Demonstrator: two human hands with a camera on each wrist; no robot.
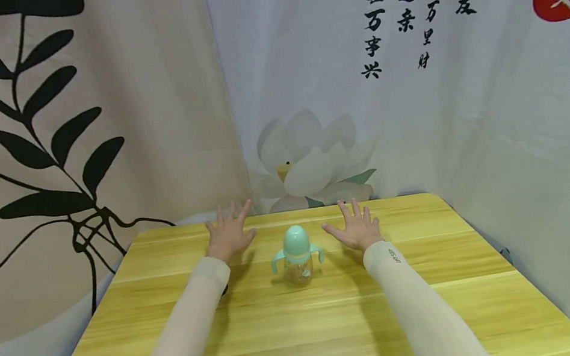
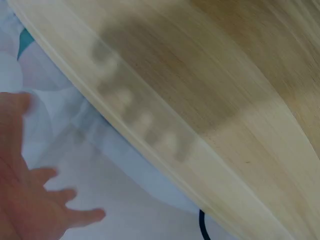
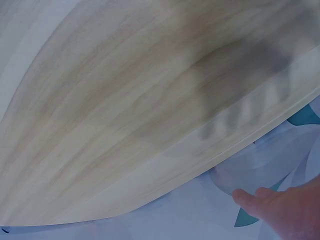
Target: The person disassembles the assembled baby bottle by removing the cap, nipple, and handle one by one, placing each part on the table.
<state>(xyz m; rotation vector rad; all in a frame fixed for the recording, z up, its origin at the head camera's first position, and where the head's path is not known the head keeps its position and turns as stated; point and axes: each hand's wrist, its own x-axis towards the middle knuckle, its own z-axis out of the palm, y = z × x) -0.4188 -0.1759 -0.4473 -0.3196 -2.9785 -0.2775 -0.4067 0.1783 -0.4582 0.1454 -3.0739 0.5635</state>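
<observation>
A baby bottle [image 1: 298, 255] with a mint-green domed cap, two side handles and a clear body stands upright on the wooden table [image 1: 307, 333]. To its left, my left hand [image 1: 228, 234] is stretched out with fingers spread, holding nothing. On the other side, my right hand [image 1: 357, 227] is likewise spread and holds nothing. Both hands are apart from the bottle, toward the table's far edge. In the left wrist view the left hand [image 2: 30, 200] shows at lower left, its shadow on the wood. The right wrist view has part of the right hand [image 3: 285, 207] at lower right.
Behind the table hangs a pale curtain [image 1: 170, 97] with dark printed leaves. Beside it is a white cloth [image 1: 298, 36] with a printed lotus and black characters. A small dark object [image 1: 225, 290] peeks out beside the left sleeve.
</observation>
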